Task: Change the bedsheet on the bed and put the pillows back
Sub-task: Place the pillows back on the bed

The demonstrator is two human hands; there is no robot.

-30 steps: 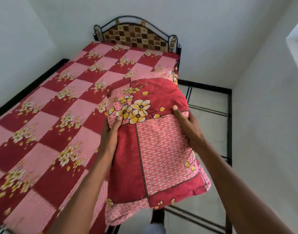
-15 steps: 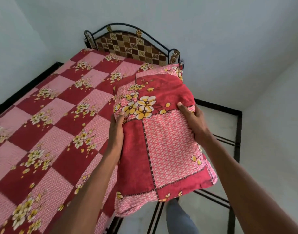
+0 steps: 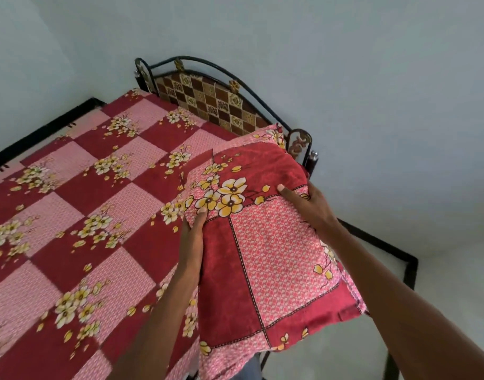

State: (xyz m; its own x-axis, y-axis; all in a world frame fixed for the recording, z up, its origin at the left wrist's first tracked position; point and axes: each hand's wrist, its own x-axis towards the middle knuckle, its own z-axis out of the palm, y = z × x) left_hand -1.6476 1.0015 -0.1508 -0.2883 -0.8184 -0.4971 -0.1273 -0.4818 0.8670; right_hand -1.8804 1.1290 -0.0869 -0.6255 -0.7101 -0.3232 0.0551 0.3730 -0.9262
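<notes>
- Pillow (image 3: 262, 242): held above the bed's right edge, near the headboard (image 3: 208, 97); long axis runs away from the person, toward it
- Left hand (image 3: 193, 237): grips the left edge
- Right hand (image 3: 306, 207): grips the right edge; nearer the headboard
- Bedsheet (image 3: 71, 215): spread flat, left of pillow

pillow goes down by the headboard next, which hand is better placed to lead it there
Right. The right hand grips the pillow on its headboard side, nearer that end. The left hand holds the edge over the sheet, farther back.
</notes>
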